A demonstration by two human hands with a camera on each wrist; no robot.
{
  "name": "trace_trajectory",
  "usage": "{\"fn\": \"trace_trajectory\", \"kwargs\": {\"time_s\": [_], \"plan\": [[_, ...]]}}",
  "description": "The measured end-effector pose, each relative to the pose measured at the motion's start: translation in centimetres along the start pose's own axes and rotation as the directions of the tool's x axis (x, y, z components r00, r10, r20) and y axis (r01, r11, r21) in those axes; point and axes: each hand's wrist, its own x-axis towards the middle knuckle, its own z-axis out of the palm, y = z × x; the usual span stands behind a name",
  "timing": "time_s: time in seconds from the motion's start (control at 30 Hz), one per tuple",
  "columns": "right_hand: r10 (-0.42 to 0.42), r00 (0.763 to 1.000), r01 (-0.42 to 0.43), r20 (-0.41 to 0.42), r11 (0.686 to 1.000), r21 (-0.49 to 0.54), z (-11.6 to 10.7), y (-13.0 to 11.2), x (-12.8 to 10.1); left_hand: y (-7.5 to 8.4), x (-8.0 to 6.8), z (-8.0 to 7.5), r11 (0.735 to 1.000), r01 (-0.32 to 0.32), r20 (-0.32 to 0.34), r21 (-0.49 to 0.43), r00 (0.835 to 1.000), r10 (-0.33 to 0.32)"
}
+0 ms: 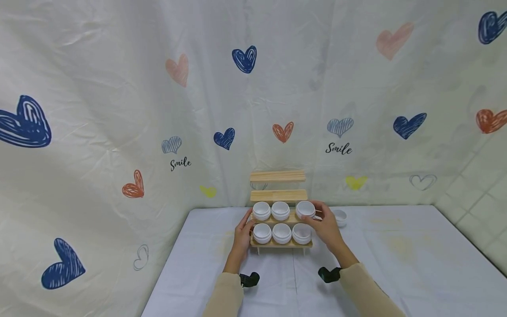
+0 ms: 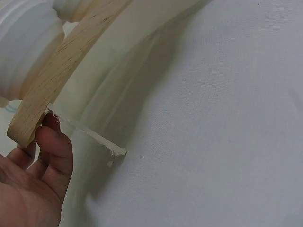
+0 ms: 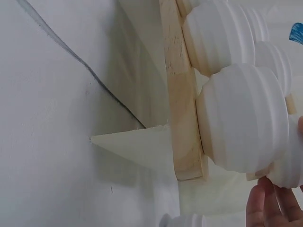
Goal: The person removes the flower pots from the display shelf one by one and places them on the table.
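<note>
A tiered wooden display stand (image 1: 279, 195) carries several small round white cups on its two lower tiers. At the left side my left hand (image 1: 240, 235) grips the end of a tier; the left wrist view shows its curled fingers against the end of the wooden board (image 2: 59, 75). My right hand (image 1: 327, 225) holds a white cup (image 1: 305, 209) at the right end of the second tier, thumb in front. From the right wrist view, fingertips (image 3: 256, 202) press the underside of that cup, partly hidden behind a front-tier cup (image 3: 244, 118).
One more white cup (image 1: 339, 217) stands on the table behind my right hand. The top board (image 1: 277, 176) of the stand bears no cups. A white cloth (image 1: 380, 264) covers the table, and a heart-printed curtain (image 1: 285, 97) hangs right behind it.
</note>
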Motion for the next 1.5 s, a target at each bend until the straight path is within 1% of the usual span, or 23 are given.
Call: {"fn": "trace_trajectory", "kwargs": {"time_s": [0.07,0.2,0.27,0.37,0.43,0.57,0.7,0.8,0.83,1.13,1.27,1.4,1.5], "plan": [[0.013,1.000,-0.013,0.004,1.000,0.015,-0.2,-0.4,-0.2,-0.2,0.0,0.1,1.000,-0.004,-0.015,0.009,1.000,0.004],[0.027,0.999,-0.027,0.017,0.999,0.036,-0.5,-2.0,-1.0,-0.3,0.0,0.2,1.000,-0.008,-0.028,0.011,1.000,0.008],[0.029,0.999,-0.030,0.019,0.999,0.035,-0.6,-2.9,-1.6,-0.3,0.0,0.2,1.000,-0.003,-0.031,0.008,1.000,0.004],[0.015,1.000,-0.016,0.017,1.000,0.021,-0.8,-3.2,-1.9,-0.3,0.1,0.2,1.000,-0.005,-0.029,0.010,1.000,0.005],[0.017,1.000,-0.017,0.015,1.000,0.017,-0.9,-3.0,-1.8,-0.4,0.1,0.2,1.000,-0.005,-0.031,0.010,1.000,0.005],[0.034,0.999,-0.034,0.005,0.999,0.013,-1.0,-1.2,-0.8,-0.2,0.0,0.1,1.000,-0.003,-0.017,-0.006,1.000,0.003],[0.031,1.000,-0.031,-0.005,0.999,0.015,-1.0,0.1,-0.3,1.6,-1.0,-0.1,1.000,0.010,0.019,-0.027,1.000,-0.009],[0.017,1.000,-0.017,-0.019,0.999,0.027,-1.0,0.2,-0.4,2.9,-1.8,-0.1,1.000,0.008,0.033,-0.024,0.999,-0.007],[0.013,1.000,-0.012,-0.025,0.999,0.032,-1.0,0.2,-0.5,3.0,-1.9,-0.1,1.000,0.007,0.033,-0.023,0.999,-0.007],[-0.009,0.999,0.009,-0.036,1.000,-0.008,-1.5,0.4,-0.9,3.1,-2.2,0.1,1.000,0.000,0.020,-0.023,1.000,0.001],[-0.010,0.999,0.009,-0.031,1.000,-0.030,-1.8,0.5,-1.1,3.0,-2.2,0.1,1.000,-0.017,0.011,-0.021,1.000,0.017],[-0.020,0.999,0.018,-0.040,0.998,-0.059,-2.1,0.7,-1.3,2.9,-2.0,0.0,1.000,-0.007,0.016,-0.024,1.000,0.007],[-0.033,0.998,0.030,-0.045,0.998,-0.061,-2.2,0.8,-1.4,2.2,-1.4,-0.1,0.999,0.014,0.018,-0.032,1.000,-0.014]]}}
